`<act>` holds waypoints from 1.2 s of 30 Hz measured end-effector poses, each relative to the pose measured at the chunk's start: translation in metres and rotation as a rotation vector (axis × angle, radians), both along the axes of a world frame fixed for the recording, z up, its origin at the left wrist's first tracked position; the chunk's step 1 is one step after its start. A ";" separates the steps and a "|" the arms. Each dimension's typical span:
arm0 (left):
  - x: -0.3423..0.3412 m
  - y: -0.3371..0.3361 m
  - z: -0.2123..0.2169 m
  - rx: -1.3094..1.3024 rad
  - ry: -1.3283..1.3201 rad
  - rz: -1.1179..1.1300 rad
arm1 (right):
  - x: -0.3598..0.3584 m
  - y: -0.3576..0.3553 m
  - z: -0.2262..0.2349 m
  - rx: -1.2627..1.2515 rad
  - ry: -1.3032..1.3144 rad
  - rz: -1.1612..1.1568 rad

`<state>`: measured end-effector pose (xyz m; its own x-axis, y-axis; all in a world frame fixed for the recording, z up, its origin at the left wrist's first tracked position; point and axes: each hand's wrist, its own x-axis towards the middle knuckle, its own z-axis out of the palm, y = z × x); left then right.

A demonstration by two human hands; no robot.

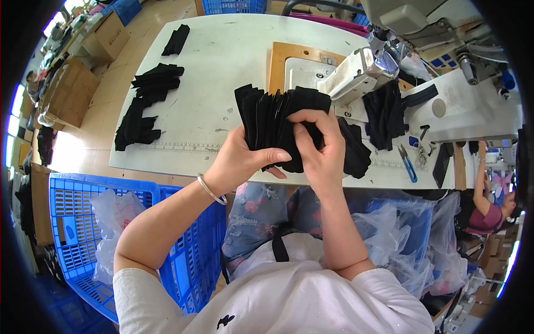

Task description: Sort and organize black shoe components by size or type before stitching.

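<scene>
A thick bundle of black fabric strips [270, 119] is held up between both hands above the table's near edge. My left hand [243, 157] is closed round its left side, thumb across the front. On the right side, my right hand [318, 142] grips the same bundle, with fingers bent over the strips. More black strips [354, 149] lie on the table just right of my right hand. Another group of black pieces [385, 117] sits farther right, beside the sewing machine [356, 72]. Several black stacks [157, 80] rest along the table's left side.
The white table [206, 72] carries a wooden frame [278, 61] near the machine. Blue-handled snips [409, 166] lie at the right. A blue plastic crate [186, 261] stands by my left arm, and clear plastic bags [389, 234] hang at the right. Another person [486, 209] works at far right.
</scene>
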<state>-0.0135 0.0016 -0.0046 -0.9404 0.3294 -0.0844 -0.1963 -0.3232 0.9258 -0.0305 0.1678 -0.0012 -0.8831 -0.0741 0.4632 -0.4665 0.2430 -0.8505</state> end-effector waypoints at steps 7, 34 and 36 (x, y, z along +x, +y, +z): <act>0.001 0.000 -0.001 0.050 0.023 0.010 | 0.005 0.000 0.009 -0.008 -0.118 0.066; 0.003 -0.005 -0.010 0.107 0.102 -0.045 | 0.008 -0.008 0.006 0.096 0.024 0.025; 0.003 -0.004 -0.006 0.091 0.120 -0.042 | 0.009 -0.008 0.004 -0.064 -0.058 0.063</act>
<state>-0.0104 -0.0024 -0.0110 -0.9274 0.3694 0.0594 -0.1013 -0.4006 0.9106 -0.0218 0.1597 0.0031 -0.9029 -0.1026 0.4174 -0.4291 0.1594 -0.8891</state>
